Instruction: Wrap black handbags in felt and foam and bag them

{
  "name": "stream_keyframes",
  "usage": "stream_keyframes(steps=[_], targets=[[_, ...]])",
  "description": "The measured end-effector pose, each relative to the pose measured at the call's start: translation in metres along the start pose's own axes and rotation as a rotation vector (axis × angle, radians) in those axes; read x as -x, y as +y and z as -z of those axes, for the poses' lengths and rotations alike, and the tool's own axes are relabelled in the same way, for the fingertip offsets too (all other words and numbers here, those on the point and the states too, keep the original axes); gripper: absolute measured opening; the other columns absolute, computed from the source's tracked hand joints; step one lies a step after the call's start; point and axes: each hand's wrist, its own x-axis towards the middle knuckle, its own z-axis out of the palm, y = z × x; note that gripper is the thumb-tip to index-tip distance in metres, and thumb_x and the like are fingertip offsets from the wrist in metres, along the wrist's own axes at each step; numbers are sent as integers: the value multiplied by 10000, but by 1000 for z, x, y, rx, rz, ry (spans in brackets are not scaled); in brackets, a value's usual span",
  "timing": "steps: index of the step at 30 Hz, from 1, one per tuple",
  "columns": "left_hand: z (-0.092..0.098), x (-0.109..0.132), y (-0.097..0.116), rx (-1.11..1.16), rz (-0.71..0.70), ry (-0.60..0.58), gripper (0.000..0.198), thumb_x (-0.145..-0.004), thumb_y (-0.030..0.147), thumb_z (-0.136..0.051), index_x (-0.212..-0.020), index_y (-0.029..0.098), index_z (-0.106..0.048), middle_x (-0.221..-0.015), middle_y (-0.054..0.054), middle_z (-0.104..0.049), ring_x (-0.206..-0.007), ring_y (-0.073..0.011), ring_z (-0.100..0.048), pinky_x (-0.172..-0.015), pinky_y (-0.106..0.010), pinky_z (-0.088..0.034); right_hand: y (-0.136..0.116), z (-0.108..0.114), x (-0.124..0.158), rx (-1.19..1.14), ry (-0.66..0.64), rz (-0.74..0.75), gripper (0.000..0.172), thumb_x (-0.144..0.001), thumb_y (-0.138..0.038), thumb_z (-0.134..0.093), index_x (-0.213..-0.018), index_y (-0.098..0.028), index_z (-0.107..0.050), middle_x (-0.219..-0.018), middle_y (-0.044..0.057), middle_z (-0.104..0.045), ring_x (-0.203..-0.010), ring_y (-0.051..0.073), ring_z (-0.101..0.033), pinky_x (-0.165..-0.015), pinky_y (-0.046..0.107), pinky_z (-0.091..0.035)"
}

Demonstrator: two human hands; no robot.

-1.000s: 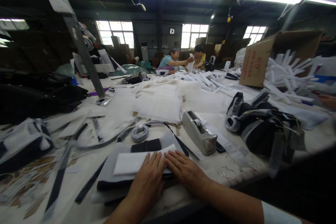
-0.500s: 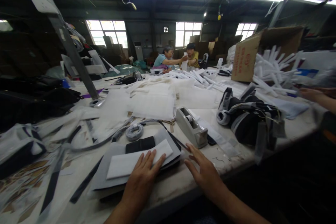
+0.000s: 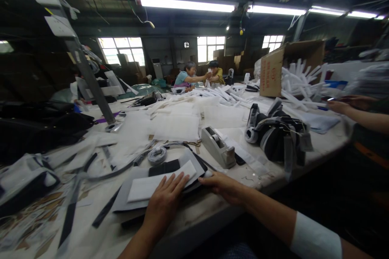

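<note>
My left hand [image 3: 166, 197] lies flat with fingers stretched out on a folded white foam sheet [image 3: 142, 188]. Under the foam is a grey sheet [image 3: 123, 200] on a flat black piece [image 3: 199, 168], perhaps a bag; its exact kind is not clear. At the right corner of this stack, my right hand [image 3: 223, 186] is closed with thumb and fingers on the black piece's edge. A black strip-like part [image 3: 164, 167] lies behind the foam. Just beyond are a coiled, wrapped strap [image 3: 157, 156] and a grey tape dispenser [image 3: 218, 147].
White foam sheets [image 3: 174, 125] cover the table's middle. Wrapped black bags [image 3: 278, 133] sit to the right, before a cardboard box [image 3: 271, 75] with white rolls [image 3: 300, 77]. A metal post [image 3: 94, 85] rises at left. Another person's hands [image 3: 343, 105] show at far right; two people work at the back.
My right hand has moved left from beside the tape dispenser and closed at the stack's right edge. My left hand stays flat on the foam. The camera view has shifted somewhat.
</note>
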Motion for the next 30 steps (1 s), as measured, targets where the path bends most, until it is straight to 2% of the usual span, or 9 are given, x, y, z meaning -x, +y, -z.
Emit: stream_keyframes(steps=[4,7,10,17,21,24,26,28,30], targets=[[1,6,-6,-3,-3,35,539,-933,125,-496,-1446,276,-426,-1432,-54,-535,-1286,-258,-538,-1057,-499,-463,6,-10,-1,-236,-49,35,403,-800,-420,-746,-1094,-148,-698,-1134,106,-719,-1073,238,-657,-968,373,-489],[3,10,-9,8,-12,59,574,-940,213,-526,-1487,271,-362,-1457,-70,-507,-1299,-265,-526,-1072,-487,-447,8,-16,-5,-314,40,-33,419,-823,-448,-732,-1111,-147,-692,-1170,110,-701,-1032,218,-665,-882,329,-540],[7,14,-11,14,-6,60,780,-862,370,-645,-1531,241,-266,-1506,-94,-440,-1330,-295,-490,-1095,-486,-419,3,-21,-10,-359,138,-80,402,-835,-439,-728,-1113,-151,-682,-1110,107,-711,-926,188,-677,-792,299,-571],[1,19,-18,-120,38,204,779,-839,146,-556,-1544,211,-231,-1494,-64,-463,-1320,-259,-504,-1116,-420,-390,-11,-36,-17,-358,238,-50,365,-841,-463,-710,-1069,-183,-657,-879,48,-697,-754,147,-656,-636,256,-573],[-6,20,-25,-147,-6,301,711,-895,160,-477,-1552,202,-207,-1471,-60,-496,-1285,-238,-542,-1119,-385,-394,-12,-34,-13,-316,138,11,418,-818,-526,-709,-1054,-190,-631,-909,39,-688,-807,161,-675,-714,313,-587],[-6,19,-27,-115,37,312,676,-918,177,-440,-1552,238,-213,-1472,-47,-497,-1266,-227,-560,-1134,-372,-379,-13,-12,1,-115,-23,35,523,-810,-624,-663,-1091,-185,-611,-1019,77,-695,-860,198,-708,-781,371,-580],[-4,20,-27,-100,68,318,673,-915,165,-415,-1550,259,-217,-1458,-37,-516,-1250,-224,-574,-1135,-372,-380,-14,16,13,116,-16,35,551,-844,-655,-585,-1084,-160,-619,-1041,112,-701,-841,219,-722,-768,374,-575],[-2,20,-26,-105,80,322,689,-903,139,-386,-1552,277,-204,-1437,-24,-539,-1234,-219,-587,-1126,-372,-395,-16,55,24,353,162,69,488,-890,-593,-534,-1023,-135,-639,-1002,129,-713,-806,224,-720,-737,356,-563],[-1,22,-26,-125,80,323,711,-894,117,-359,-1558,284,-171,-1421,-15,-556,-1227,-212,-594,-1111,-370,-414,-20,98,30,713,483,152,372,-917,-477,-501,-1020,-151,-648,-972,111,-717,-813,225,-703,-757,354,-541]])
